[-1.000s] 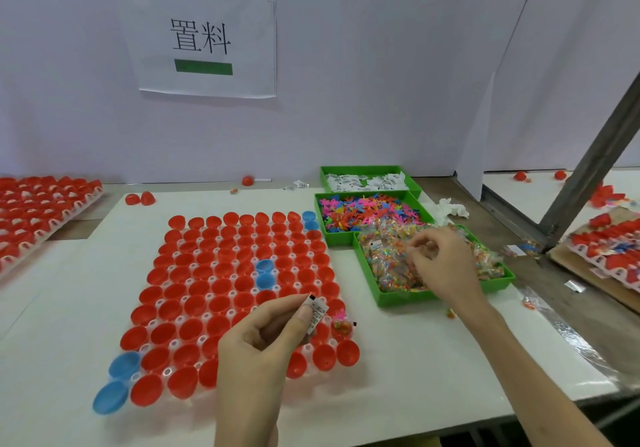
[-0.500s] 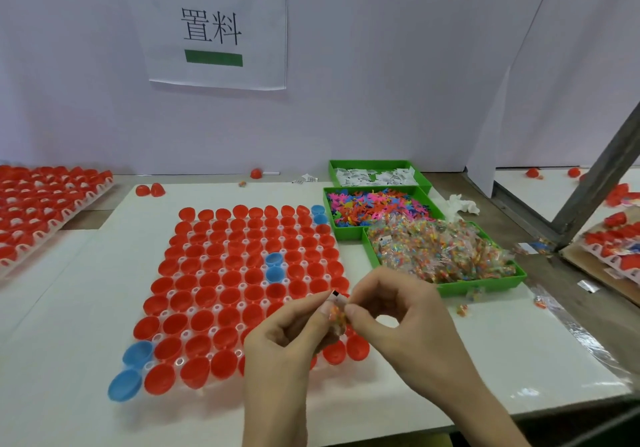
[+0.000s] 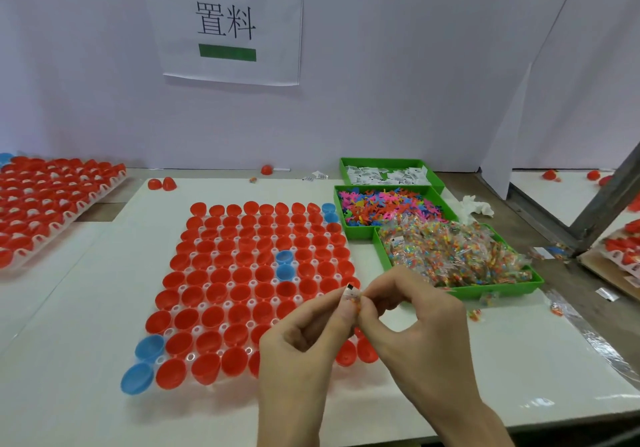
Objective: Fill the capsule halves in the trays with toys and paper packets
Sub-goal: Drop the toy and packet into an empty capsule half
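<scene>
Pinching 1 small packet with curled fingers of left hand and right hand, held together above near right corner of capsule tray on bench.

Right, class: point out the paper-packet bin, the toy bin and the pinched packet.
paper-packet bin (image 3: pixel 381 161): head view, far rim.
toy bin (image 3: pixel 358 233): head view, near wall.
pinched packet (image 3: pixel 352 295): head view, its middle.

A paper sign hangs on the white wall, with two black characters above a green bar. A crumpled tissue lies on the brown bench. A grey metal post slants up at right. Shiny tape edges the white board.
</scene>
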A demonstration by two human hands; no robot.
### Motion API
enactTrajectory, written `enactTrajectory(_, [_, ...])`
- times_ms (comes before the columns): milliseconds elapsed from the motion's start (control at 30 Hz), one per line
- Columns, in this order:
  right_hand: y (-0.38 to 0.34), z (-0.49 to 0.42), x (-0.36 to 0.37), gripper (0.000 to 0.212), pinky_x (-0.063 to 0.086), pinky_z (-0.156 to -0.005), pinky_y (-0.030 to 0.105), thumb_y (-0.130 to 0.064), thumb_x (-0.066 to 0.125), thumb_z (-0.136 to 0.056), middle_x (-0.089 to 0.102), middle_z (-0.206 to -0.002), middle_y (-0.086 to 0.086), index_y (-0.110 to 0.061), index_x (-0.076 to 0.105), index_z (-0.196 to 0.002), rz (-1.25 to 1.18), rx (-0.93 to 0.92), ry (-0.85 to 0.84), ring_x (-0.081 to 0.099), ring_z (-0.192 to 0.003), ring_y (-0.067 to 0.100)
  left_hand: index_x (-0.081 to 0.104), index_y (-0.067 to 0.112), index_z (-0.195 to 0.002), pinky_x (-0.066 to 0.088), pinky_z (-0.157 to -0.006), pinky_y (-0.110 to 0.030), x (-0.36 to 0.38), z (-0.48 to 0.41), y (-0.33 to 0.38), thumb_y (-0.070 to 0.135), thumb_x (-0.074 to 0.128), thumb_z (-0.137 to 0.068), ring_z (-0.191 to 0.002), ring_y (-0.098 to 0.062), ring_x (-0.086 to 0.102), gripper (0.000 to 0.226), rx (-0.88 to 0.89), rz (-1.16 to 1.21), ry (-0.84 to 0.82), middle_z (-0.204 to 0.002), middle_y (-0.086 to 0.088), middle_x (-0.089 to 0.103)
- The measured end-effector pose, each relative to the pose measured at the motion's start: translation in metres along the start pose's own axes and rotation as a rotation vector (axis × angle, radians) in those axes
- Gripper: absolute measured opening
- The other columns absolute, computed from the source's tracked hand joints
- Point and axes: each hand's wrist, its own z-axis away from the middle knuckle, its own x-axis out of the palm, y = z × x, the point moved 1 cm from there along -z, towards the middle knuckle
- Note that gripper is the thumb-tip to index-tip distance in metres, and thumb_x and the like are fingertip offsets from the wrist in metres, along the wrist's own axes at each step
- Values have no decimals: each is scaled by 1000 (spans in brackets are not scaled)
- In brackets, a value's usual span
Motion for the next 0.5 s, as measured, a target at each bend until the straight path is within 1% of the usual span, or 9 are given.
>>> enactTrajectory(67, [0,0,2,18,45,-66,10,-13,73,-80,63,-71,-11,-28,63,-80,-21,14,-16,63,-71,10,82,31,-92,58,-74,-17,-3,1,1,24,77,-68,-87,-16,77,25,39,-39,10,-90,-3,80])
enactTrajectory(100, [1,-1,1,17,47,-68,12,-16,72,-82,65,-75,-10,-31,65,-86,-82,43,-47,65,-74,12,82,32,-90,57,-72,-16,-5,1,3,20,76,-69,-85,-15,77,24,62,-63,17,-88,-2,80])
enactTrajectory(133, [1,-3,0,20,51,-71,16,-19,71,-84,67,-82,-9,-33,67,-97,-173,94,-104,66,-79,14,82,34,-89,57,-71,-16,-7,1,5,19,75,-71,-84,-14,77,24,83,-92,24,-86,-1,80])
enactTrajectory(200, [4,-11,-4,34,56,-76,27,-22,72,-87,67,-96,-8,-35,66,-118,-336,190,-282,68,-85,19,81,37,-89,56,-72,-14,-12,0,6,21,74,-72,-84,-11,76,25,132,-168,41,-86,4,80])
enactTrajectory(233, [5,-15,-5,36,58,-77,31,-21,74,-88,67,-99,-8,-33,67,-120,-352,187,-358,68,-86,19,80,37,-90,56,-72,-13,-14,-1,7,22,75,-73,-84,-9,76,23,153,-193,48,-86,5,79])
enactTrajectory(300, [6,-23,-7,24,58,-76,34,-14,77,-86,69,-96,-8,-24,74,-108,-266,107,-407,69,-85,19,79,36,-90,55,-72,-13,-15,-2,7,24,76,-74,-83,-10,76,21,170,-206,53,-84,5,79])
enactTrajectory(367, [5,-29,-8,13,57,-73,30,-13,78,-84,69,-90,-9,-20,75,-95,-209,45,-387,69,-85,17,79,34,-87,55,-72,-14,-15,-3,6,24,76,-73,-81,-11,76,17,187,-211,57,-82,3,79])
enactTrajectory(433, [7,-32,-9,10,57,-73,26,-14,78,-84,71,-88,-10,-19,76,-92,-191,16,-390,70,-87,16,81,32,-83,56,-71,-15,-13,-4,6,23,77,-71,-80,-12,76,16,199,-192,76,-80,2,79])
enactTrajectory(500, [9,-33,-10,11,57,-74,25,-12,79,-84,73,-86,-10,-20,76,-91,-209,20,-403,72,-85,15,82,34,-83,56,-72,-14,-14,-4,4,24,77,-69,-81,-9,76,18,208,-225,93,-82,5,79])
